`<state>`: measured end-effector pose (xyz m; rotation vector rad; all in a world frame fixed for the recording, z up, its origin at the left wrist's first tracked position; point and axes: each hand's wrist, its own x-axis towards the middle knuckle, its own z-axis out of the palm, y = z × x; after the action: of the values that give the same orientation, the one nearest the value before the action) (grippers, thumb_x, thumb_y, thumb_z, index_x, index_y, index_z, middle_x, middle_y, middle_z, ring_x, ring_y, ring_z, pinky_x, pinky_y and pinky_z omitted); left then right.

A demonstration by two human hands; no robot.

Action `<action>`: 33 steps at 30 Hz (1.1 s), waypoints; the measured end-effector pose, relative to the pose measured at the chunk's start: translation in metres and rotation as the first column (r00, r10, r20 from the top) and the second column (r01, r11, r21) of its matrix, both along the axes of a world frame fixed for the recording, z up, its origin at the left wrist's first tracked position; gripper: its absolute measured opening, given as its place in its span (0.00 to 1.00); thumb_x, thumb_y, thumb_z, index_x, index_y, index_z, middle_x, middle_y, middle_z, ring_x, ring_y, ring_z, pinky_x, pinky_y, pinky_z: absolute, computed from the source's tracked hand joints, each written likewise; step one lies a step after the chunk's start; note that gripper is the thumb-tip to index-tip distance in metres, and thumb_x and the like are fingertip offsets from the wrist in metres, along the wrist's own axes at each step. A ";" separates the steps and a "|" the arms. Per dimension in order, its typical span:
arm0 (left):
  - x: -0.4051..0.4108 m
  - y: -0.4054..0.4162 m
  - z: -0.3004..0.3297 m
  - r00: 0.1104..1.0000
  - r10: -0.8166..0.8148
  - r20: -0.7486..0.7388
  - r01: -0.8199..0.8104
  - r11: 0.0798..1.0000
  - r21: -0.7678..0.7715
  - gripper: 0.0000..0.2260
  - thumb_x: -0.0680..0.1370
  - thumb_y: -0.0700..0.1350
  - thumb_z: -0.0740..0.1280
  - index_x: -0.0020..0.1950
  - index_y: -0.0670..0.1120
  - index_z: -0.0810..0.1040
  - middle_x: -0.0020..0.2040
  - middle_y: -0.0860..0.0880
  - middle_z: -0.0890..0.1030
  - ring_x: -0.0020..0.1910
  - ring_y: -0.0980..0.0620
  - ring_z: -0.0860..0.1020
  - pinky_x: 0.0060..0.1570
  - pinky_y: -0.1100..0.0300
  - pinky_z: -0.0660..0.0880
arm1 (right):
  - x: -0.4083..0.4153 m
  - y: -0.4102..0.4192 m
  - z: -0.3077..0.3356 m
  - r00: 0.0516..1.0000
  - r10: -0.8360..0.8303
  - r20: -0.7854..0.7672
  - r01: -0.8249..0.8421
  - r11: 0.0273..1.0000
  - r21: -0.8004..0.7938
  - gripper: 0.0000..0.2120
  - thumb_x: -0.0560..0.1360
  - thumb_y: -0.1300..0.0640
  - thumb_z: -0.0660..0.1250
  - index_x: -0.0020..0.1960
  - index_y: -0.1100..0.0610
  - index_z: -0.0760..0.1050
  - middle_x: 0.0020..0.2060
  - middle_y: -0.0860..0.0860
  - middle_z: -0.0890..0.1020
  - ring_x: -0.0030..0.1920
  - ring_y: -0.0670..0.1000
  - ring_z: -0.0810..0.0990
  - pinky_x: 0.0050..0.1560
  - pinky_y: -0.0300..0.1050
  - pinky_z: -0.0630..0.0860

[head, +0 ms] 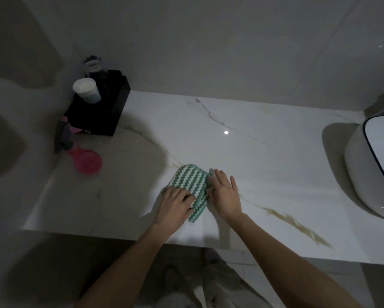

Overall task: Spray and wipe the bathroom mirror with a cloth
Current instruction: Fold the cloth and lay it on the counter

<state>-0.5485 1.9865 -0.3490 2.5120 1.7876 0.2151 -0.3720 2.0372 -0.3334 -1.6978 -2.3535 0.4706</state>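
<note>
A green-and-white striped cloth point(190, 183), folded small, lies on the white marble counter point(264, 152) near its front edge. My left hand point(175, 204) lies on the cloth's near left part, fingers bent over it. My right hand point(225, 194) rests against the cloth's right edge with the fingers straight. A pink spray bottle point(84, 160) lies on its side at the counter's left, apart from both hands. No mirror is in view.
A black box point(100, 107) stands in the back left corner with a white cup point(86, 91) and a dark jar point(93, 65) on it. A white basin point(373, 170) sits at the right edge. A grey tiled wall point(208, 41) rises behind the counter.
</note>
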 end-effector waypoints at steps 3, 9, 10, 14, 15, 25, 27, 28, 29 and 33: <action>0.008 -0.001 0.005 1.000 0.030 -0.009 -0.030 1.000 0.003 0.15 0.64 0.51 0.77 0.48 0.51 0.81 0.47 0.51 0.80 0.46 0.49 0.79 0.53 0.54 0.66 | -0.002 0.013 0.001 0.999 -0.002 0.044 0.005 0.997 -0.071 0.25 0.81 0.51 0.55 0.76 0.55 0.56 0.77 0.54 0.53 0.77 0.54 0.48 0.74 0.53 0.40; 0.014 -0.001 -0.001 0.998 0.064 -0.026 -0.064 0.998 0.007 0.05 0.66 0.46 0.73 0.41 0.50 0.82 0.40 0.52 0.80 0.40 0.49 0.80 0.47 0.56 0.64 | -0.009 0.032 -0.007 0.995 0.080 0.062 -0.069 0.986 -0.155 0.24 0.80 0.48 0.57 0.73 0.56 0.61 0.77 0.53 0.49 0.77 0.53 0.44 0.73 0.54 0.38; 0.014 -0.002 -0.002 0.998 0.060 -0.011 -0.060 0.998 0.010 0.03 0.68 0.45 0.69 0.39 0.50 0.82 0.39 0.51 0.80 0.38 0.49 0.79 0.46 0.56 0.66 | -0.010 0.033 -0.007 0.996 0.084 0.035 -0.078 0.986 -0.150 0.23 0.80 0.50 0.59 0.72 0.57 0.63 0.77 0.53 0.51 0.77 0.53 0.45 0.73 0.54 0.39; 0.016 -0.003 -0.004 0.997 0.068 0.038 -0.069 0.997 0.034 0.08 0.68 0.43 0.63 0.36 0.48 0.82 0.36 0.50 0.81 0.36 0.49 0.79 0.43 0.56 0.68 | -0.013 0.038 -0.008 0.997 0.035 -0.063 -0.043 0.990 -0.131 0.17 0.79 0.55 0.59 0.67 0.59 0.68 0.75 0.55 0.58 0.75 0.54 0.51 0.72 0.54 0.44; 0.016 -0.004 -0.002 0.995 0.080 0.058 -0.083 0.995 0.051 0.07 0.68 0.42 0.64 0.37 0.48 0.82 0.36 0.50 0.81 0.36 0.49 0.79 0.44 0.56 0.67 | -0.013 0.039 -0.009 0.998 0.029 -0.063 -0.035 0.993 -0.109 0.15 0.80 0.56 0.58 0.65 0.59 0.69 0.73 0.56 0.60 0.74 0.54 0.53 0.72 0.54 0.45; 0.020 -0.020 0.000 0.980 0.152 0.131 -0.173 0.970 0.168 0.08 0.63 0.36 0.75 0.34 0.46 0.79 0.35 0.49 0.79 0.34 0.48 0.78 0.51 0.56 0.70 | -0.015 0.047 -0.009 0.995 -0.044 -0.088 0.031 0.989 -0.143 0.09 0.73 0.61 0.66 0.53 0.58 0.77 0.65 0.56 0.69 0.72 0.56 0.59 0.69 0.48 0.48; 0.021 -0.022 0.000 0.973 0.172 0.156 -0.196 0.968 0.158 0.09 0.62 0.36 0.76 0.35 0.46 0.79 0.36 0.49 0.79 0.35 0.48 0.78 0.52 0.56 0.69 | -0.014 0.047 0.002 0.993 -0.046 -0.112 0.032 0.992 -0.125 0.07 0.72 0.63 0.66 0.49 0.56 0.77 0.55 0.54 0.75 0.64 0.55 0.68 0.61 0.47 0.54; 0.020 -0.024 0.000 0.968 0.178 0.175 -0.206 0.965 0.160 0.09 0.62 0.36 0.75 0.36 0.46 0.79 0.36 0.49 0.80 0.35 0.48 0.78 0.52 0.56 0.70 | -0.013 0.046 0.008 0.990 -0.057 -0.127 0.041 0.991 -0.128 0.06 0.72 0.63 0.66 0.46 0.53 0.75 0.49 0.52 0.76 0.59 0.54 0.71 0.55 0.46 0.55; 0.019 -0.026 0.000 0.964 0.180 0.194 -0.214 0.962 0.171 0.09 0.62 0.36 0.75 0.37 0.46 0.79 0.37 0.48 0.80 0.36 0.47 0.78 0.52 0.55 0.70 | -0.011 0.045 0.012 0.986 -0.072 -0.148 0.051 0.989 -0.140 0.07 0.71 0.63 0.66 0.43 0.51 0.73 0.44 0.50 0.77 0.53 0.54 0.73 0.49 0.44 0.54; 0.012 -0.037 0.005 0.958 0.117 0.263 -0.190 0.943 0.273 0.03 0.71 0.41 0.68 0.40 0.45 0.81 0.41 0.49 0.82 0.40 0.49 0.78 0.54 0.56 0.71 | 0.001 0.038 0.014 0.976 -0.093 -0.195 0.062 0.985 -0.161 0.04 0.72 0.57 0.69 0.44 0.51 0.74 0.41 0.50 0.80 0.49 0.53 0.75 0.43 0.43 0.50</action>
<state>-0.5365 1.9494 -0.3444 2.3865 1.9742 0.8210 -0.3708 2.0752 -0.3199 -1.7085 -2.1482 0.7897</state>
